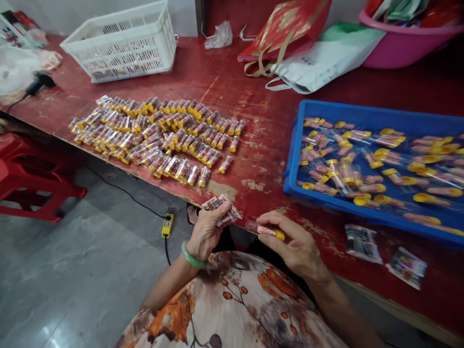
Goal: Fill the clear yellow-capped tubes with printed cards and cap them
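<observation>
My left hand, with a green bangle on its wrist, is closed on a small bunch of printed clear plastic sleeves. Between the thumb and fingers of my right hand is a clear tube with a yellow cap, pinkish-white contents showing through. The two hands are close together at the table's front edge, the tube just right of the sleeves. Many finished-looking wrapped tubes stand and lie in a cluster to the left. Unwrapped yellow-capped tubes lie loose inside a blue tray on the right.
Two packs of printed sleeves lie before the tray on the red table. A white basket, bags and a pink basin stand behind. Left are a heat-gun-like black tool, red stools and a yellow power strip.
</observation>
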`<state>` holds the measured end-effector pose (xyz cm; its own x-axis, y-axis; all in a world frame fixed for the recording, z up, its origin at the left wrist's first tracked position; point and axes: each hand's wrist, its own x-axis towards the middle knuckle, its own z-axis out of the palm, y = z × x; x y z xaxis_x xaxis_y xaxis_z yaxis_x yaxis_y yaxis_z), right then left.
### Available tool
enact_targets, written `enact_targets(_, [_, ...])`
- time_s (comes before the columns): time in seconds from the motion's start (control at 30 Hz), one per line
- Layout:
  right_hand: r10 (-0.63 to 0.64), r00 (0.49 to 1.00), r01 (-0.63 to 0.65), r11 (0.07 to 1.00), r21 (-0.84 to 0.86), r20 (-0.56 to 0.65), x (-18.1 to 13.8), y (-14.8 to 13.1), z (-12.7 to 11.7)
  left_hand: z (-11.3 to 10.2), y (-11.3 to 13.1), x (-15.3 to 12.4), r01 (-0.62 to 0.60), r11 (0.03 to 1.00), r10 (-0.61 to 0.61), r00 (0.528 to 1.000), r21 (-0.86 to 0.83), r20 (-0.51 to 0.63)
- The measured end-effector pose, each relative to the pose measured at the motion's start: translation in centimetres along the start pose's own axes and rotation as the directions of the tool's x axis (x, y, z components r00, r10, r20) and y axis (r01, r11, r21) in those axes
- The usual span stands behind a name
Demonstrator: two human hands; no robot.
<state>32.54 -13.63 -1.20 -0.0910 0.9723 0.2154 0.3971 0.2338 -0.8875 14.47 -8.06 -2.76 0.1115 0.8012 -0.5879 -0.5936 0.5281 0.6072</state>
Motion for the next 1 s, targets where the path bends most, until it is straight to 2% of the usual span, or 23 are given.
enact_targets(0.07, [-0.125, 0.99, 0.121, 0.991, -0.05, -0.069, -0.2, -0.1, 0.7, 0.1, -0.1, -0.2, 0.028, 1.0, -0.028, 1.0, -0.012, 0.001])
enact_targets(0.23, [-0.331, 0.928, 0.291, 0.93, -0.226, -0.168, -0.2, 0.3, 2.0, 0.6, -0.2, -0.9, 0.057, 0.998, -0.057, 0.998, -0.039, -0.019])
enact_targets(0.3, [-0.433, 0.885, 0.365, 0.872, -0.327, -0.168, -0.4, 0.6, 2.3, 0.7, -0.2, -1.1, 0.061, 0.997, -0.063, 0.998, -0.046, -0.022])
enact_targets(0.37, [-0.525, 0.843, 0.436, 0.795, -0.423, -0.118, -0.6, 0.8, 2.5, 0.7, -0.3, -1.2, 0.065, 0.997, -0.066, 0.998, -0.046, -0.017])
enact_targets(0.43, [-0.568, 0.819, 0.471, 0.746, -0.47, -0.081, -0.8, 0.8, 2.7, 0.7, -0.4, -1.2, 0.062, 0.997, -0.063, 0.998, -0.043, -0.005])
enact_targets(0.6, [-0.556, 0.818, 0.429, 0.758, -0.491, -0.145, -0.9, 0.7, 3.2, 0.3, -0.7, -1.2, -0.014, 1.0, 0.015, 0.999, -0.027, 0.042])
enact_targets(0.73, [-0.589, 0.803, 0.444, 0.695, -0.566, -0.093, -0.7, 1.3, 4.1, 0.5, -1.0, -1.5, -0.039, 0.999, 0.04, 0.996, -0.011, 0.076])
enact_targets(0.83, [-0.561, 0.81, 0.394, 0.735, -0.552, -0.169, -0.2, 1.5, 4.8, 0.5, -1.2, -1.8, -0.083, 0.996, 0.085, 0.99, -0.022, 0.116])
enact_targets(0.9, [-0.511, 0.84, 0.391, 0.803, -0.449, -0.182, 0.1, 1.2, 4.6, 0.4, -1.1, -1.8, -0.09, 0.996, 0.093, 0.987, -0.025, 0.133])
enact_targets(1.0, [-0.372, 0.928, 0.363, 0.905, -0.224, 0.003, 0.2, 0.7, 3.4, 0.0, -0.6, -1.7, -0.055, 0.998, 0.058, 0.99, -0.025, 0.126])
